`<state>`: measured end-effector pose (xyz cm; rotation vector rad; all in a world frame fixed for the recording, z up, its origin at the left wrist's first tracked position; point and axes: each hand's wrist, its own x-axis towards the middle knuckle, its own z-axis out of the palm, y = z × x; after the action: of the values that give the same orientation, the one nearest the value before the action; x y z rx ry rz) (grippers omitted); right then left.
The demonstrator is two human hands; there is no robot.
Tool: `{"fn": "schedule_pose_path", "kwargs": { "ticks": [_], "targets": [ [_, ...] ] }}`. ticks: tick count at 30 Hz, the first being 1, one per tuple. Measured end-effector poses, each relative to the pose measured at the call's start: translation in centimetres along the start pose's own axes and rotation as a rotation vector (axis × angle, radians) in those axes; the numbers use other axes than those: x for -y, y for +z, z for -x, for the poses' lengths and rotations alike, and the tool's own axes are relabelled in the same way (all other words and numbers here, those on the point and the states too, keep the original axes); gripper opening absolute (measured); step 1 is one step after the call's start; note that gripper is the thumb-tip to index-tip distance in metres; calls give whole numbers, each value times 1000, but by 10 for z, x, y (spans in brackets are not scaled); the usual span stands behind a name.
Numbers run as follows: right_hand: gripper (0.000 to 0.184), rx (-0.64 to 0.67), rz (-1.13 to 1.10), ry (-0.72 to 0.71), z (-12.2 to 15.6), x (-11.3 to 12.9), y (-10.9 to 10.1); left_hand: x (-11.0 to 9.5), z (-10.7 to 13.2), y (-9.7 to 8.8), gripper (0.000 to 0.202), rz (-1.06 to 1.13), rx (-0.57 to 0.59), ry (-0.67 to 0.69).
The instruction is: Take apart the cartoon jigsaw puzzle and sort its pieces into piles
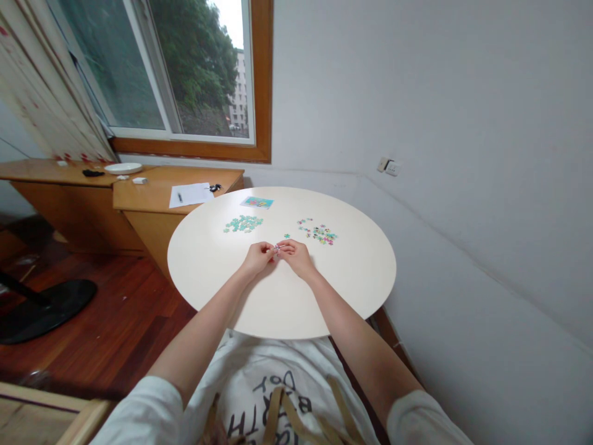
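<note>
My left hand and my right hand meet over the middle of the round white table. Their fingers pinch small puzzle pieces between them; the fingertips cover most of these, so I cannot tell how many there are. One green puzzle piece lies just beyond my right hand. To the left is a pile of mostly green puzzle pieces. Multicoloured puzzle pieces lie loosely spread on the right.
A small colourful picture card lies at the table's far side. Behind, a wooden desk holds a sheet of paper, keys and a white plate. A wall borders the right. A black round stand base is on the floor.
</note>
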<state>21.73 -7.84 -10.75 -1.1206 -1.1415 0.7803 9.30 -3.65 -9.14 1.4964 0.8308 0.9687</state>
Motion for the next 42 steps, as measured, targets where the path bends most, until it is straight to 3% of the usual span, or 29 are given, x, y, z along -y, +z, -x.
{"fn": "schedule_pose_path", "kwargs": {
  "ticks": [8,20,27,42],
  "targets": [
    [24,-2,-10,14,-1,-2,1,1,-1,-1,23,8,-22,-5],
    [23,-21,-18,21,-1,-2,0,1,1,-4,30,121,37,-34],
    [22,-49,14,16,-2,-4,-1,7,-4,-4,32,183,-3,-61],
    [16,-85,83,-41,-6,-6,-3,2,0,-4,12,51,-5,4]
  ]
}}
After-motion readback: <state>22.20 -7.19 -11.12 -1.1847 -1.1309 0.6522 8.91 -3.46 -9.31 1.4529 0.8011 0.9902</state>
